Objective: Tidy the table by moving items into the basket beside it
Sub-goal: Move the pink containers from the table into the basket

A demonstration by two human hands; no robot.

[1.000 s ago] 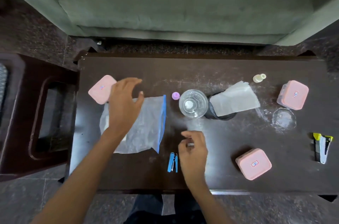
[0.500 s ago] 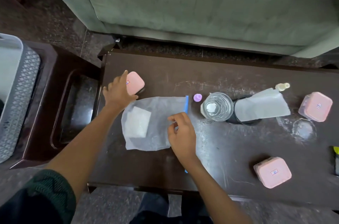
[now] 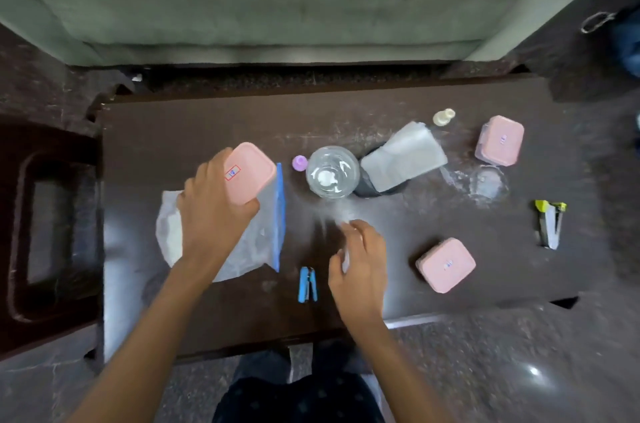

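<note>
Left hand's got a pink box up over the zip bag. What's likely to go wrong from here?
1. The left hand grips the pink box at one end only, so it may slip and drop onto the zip bag below.
2. The glass jar and the small purple cap stand just right of the box; a careless swing could knock them.
3. The basket is out of view, so the carry path cannot be checked.

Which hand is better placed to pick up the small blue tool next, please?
Likely right: the right hand hovers beside the blue tool, while the left hand grips a pink box.
</note>
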